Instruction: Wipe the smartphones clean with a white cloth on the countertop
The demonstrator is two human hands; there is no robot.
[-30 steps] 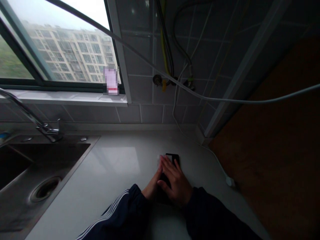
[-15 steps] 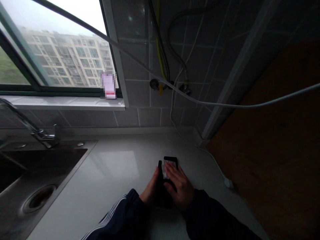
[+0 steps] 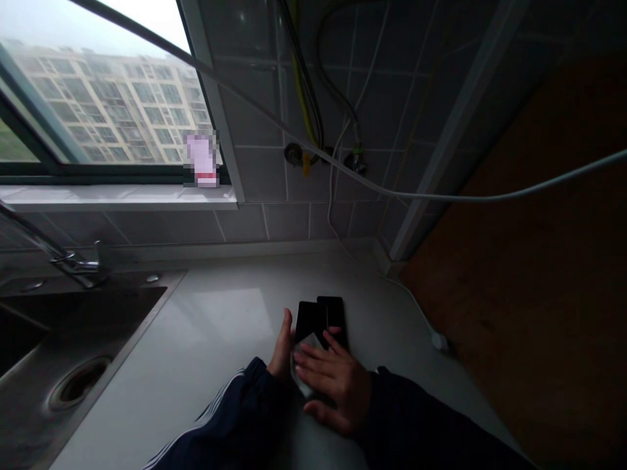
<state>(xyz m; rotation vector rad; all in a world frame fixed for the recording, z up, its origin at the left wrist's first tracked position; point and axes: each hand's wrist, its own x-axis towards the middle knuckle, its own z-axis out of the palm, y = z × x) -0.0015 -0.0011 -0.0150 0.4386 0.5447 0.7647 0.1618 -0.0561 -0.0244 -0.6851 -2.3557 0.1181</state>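
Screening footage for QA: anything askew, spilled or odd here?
A pale cable sags across the view rather than running along the wall. A pixelated patch hides something at the lower right of the window. No spill or damage visible, though it's dim.

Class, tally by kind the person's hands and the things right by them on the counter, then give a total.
Hands: 2 (left hand, right hand)
Dark flat slabs: 2 (left slab, right slab)
Pale cloths: 1 (pale cloth)
Total: 5

Dim grey-tiled wall (image 3: 257, 173), bright window (image 3: 105, 88) (pale apartment block (image 3: 122, 114) outside), white counter (image 3: 206, 356) below
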